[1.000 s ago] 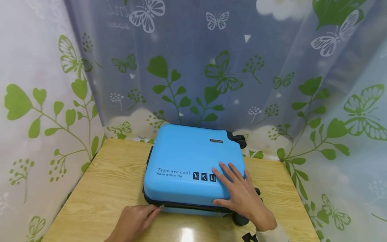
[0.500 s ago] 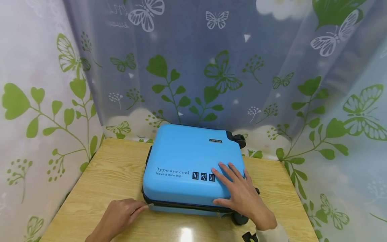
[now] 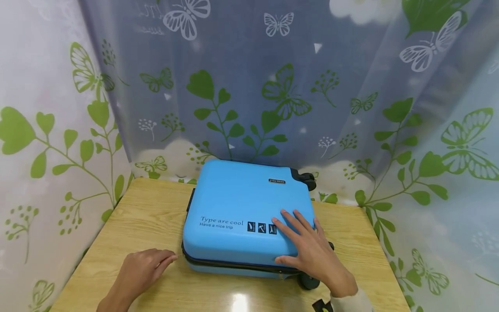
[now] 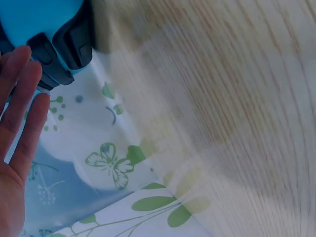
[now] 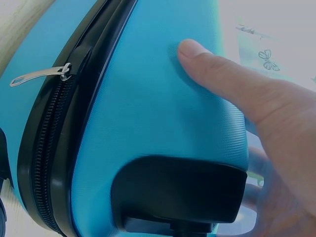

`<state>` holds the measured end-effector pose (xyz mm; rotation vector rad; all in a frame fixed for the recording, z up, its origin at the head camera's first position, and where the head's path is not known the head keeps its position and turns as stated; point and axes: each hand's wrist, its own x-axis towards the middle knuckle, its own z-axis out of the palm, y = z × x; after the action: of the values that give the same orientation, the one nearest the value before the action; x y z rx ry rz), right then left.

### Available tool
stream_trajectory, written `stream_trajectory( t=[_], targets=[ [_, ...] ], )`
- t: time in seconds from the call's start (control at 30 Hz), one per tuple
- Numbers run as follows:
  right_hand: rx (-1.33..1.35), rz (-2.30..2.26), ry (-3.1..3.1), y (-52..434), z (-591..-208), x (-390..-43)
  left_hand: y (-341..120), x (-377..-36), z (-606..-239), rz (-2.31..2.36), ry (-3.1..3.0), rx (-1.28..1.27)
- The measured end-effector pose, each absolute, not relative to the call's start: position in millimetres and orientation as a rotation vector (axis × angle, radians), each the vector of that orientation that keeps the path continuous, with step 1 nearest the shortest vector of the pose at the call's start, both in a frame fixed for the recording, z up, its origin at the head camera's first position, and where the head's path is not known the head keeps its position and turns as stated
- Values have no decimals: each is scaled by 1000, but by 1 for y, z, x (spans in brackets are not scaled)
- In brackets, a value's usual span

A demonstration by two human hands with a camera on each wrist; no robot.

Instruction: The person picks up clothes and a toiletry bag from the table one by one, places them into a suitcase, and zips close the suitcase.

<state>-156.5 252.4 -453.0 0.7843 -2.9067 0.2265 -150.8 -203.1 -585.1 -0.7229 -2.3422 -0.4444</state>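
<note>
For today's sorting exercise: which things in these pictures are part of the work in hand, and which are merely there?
In the work:
blue suitcase, lying flat
its zip pull
right hand, flat on the lid
left hand, open on the table beside the case

Merely there:
wooden table
butterfly curtain

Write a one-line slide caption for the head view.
Right hand presses flat on a blue suitcase lying on a wooden table; left hand rests open beside it.

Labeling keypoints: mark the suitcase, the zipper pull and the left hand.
suitcase point(image 3: 238, 203), head view, middle of the blue top shell.
zipper pull point(image 5: 37, 75), right wrist view, middle of the metal tab.
left hand point(image 3: 138, 271), head view, back of the hand on the table.
</note>
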Motion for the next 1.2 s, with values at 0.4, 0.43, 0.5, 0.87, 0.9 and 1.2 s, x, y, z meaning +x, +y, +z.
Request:
stream_trajectory(
  t=[0.4, 0.43, 0.5, 0.87, 0.9, 1.2],
  targets=[
    [801, 245, -2928, 254, -452, -157, -197, -182, -592, -439, -2429, -496],
    [801, 245, -2929, 254, -452, -157, -196, -185, -592, -441, -2429, -489],
    [802, 250, -2927, 254, -452, -157, -195, -192, -593, -444, -2428, -477],
    [806, 259, -2924, 254, -453, -157, -187, -225, -594, -476, -2513, -397],
    [805, 262, -2925, 254, -453, -157, -187, -228, -593, -478, -2527, -387],
    [798, 271, -2929, 254, -453, -156, -180, -246, -591, -495, -2613, -312]
  ],
)
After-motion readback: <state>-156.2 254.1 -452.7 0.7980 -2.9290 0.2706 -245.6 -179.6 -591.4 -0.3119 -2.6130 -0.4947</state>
